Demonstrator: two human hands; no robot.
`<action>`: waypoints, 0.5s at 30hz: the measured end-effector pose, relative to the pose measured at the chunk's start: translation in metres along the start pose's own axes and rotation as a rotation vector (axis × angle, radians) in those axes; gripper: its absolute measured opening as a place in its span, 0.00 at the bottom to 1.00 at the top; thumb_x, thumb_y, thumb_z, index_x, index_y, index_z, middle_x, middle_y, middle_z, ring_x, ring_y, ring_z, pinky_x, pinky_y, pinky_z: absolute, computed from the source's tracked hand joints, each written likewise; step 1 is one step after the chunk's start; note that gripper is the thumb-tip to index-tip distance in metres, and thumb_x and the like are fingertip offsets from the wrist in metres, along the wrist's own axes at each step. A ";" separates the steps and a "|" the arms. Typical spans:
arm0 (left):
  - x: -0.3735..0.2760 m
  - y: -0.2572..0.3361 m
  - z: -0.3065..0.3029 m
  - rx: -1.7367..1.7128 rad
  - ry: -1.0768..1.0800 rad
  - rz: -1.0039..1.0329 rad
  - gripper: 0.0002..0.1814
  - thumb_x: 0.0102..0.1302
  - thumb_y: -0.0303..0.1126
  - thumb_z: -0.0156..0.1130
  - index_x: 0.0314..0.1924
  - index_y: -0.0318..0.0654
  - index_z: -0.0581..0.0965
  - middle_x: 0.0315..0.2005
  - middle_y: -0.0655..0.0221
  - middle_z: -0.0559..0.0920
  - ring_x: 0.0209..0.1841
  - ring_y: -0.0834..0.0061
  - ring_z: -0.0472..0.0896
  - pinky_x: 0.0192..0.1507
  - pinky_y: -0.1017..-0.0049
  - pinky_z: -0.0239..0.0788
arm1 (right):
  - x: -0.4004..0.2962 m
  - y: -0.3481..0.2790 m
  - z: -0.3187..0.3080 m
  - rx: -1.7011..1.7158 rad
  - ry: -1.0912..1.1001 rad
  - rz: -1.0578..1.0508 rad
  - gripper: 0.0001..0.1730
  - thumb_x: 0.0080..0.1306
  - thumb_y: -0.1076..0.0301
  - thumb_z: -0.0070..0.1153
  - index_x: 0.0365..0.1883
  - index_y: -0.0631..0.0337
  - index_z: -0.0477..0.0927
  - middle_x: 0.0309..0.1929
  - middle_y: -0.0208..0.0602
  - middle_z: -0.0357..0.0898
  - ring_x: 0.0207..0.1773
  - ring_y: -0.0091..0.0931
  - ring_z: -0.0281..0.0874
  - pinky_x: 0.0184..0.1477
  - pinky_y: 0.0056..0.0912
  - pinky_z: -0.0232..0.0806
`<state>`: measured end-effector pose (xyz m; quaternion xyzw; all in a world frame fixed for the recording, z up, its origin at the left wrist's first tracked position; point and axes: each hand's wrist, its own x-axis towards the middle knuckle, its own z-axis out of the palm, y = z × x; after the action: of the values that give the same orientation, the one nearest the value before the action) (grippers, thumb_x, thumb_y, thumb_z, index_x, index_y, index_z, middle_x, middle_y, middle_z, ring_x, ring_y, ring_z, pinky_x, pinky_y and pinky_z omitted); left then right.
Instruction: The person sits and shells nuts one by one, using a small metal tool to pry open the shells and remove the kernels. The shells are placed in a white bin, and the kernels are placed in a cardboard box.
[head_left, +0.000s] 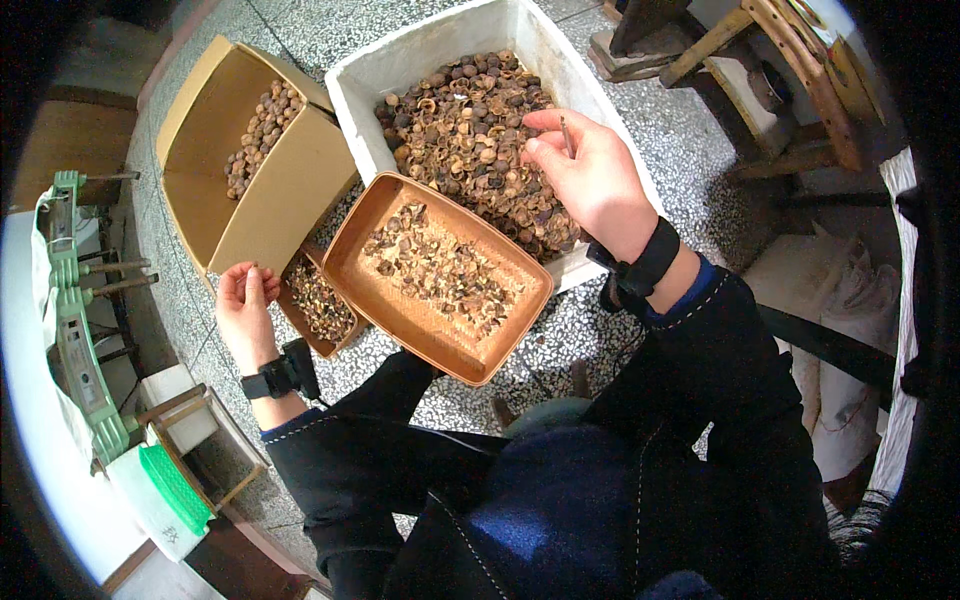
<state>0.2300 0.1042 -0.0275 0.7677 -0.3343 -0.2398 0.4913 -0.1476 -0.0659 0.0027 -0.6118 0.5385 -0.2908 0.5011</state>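
My right hand (600, 176) is over a white foam box (352, 112), with a thin dark rod (567, 138) sticking up between its fingers. Brown nuts and broken shells (472, 142) lie in a heap inside that box. My left hand (246, 311) is at the near corner of a cardboard box (289, 191), thumb against the fingers; whether a small piece is pinched there cannot be made out. Round brown nuts (264, 135) fill one side of the cardboard box. Between my hands, a woven tray (442, 360) holds shell fragments (450, 270).
Partly under the tray, a smaller box (326, 349) contains dark and yellowish bits (319, 300). A wooden stool (795, 67) stands at upper right. At left are a green-and-white rack (82, 352) and a bright green basket (176, 491). The floor (300, 22) is speckled terrazzo.
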 end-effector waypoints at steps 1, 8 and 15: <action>0.002 -0.003 -0.003 0.049 0.032 -0.041 0.05 0.72 0.27 0.55 0.43 0.33 0.74 0.33 0.65 0.82 0.34 0.78 0.82 0.38 0.78 0.77 | 0.000 0.001 0.000 -0.015 0.001 -0.018 0.11 0.67 0.69 0.56 0.46 0.65 0.79 0.33 0.26 0.80 0.35 0.15 0.74 0.40 0.19 0.68; 0.018 -0.065 -0.054 0.130 0.087 -0.310 0.13 0.72 0.30 0.54 0.53 0.33 0.72 0.35 0.61 0.83 0.32 0.75 0.83 0.32 0.77 0.78 | -0.003 0.006 0.012 -0.052 -0.032 -0.121 0.08 0.67 0.67 0.59 0.38 0.63 0.78 0.29 0.22 0.75 0.32 0.13 0.68 0.37 0.18 0.65; 0.019 -0.043 -0.036 0.174 -0.011 -0.228 0.11 0.72 0.33 0.55 0.42 0.30 0.77 0.30 0.63 0.84 0.30 0.77 0.83 0.32 0.79 0.77 | -0.004 0.009 0.016 -0.118 -0.032 -0.231 0.11 0.67 0.63 0.60 0.34 0.62 0.77 0.25 0.20 0.72 0.28 0.12 0.64 0.31 0.18 0.61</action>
<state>0.2791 0.1241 -0.0537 0.8391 -0.2673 -0.2684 0.3904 -0.1376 -0.0570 -0.0101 -0.7029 0.4725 -0.3043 0.4359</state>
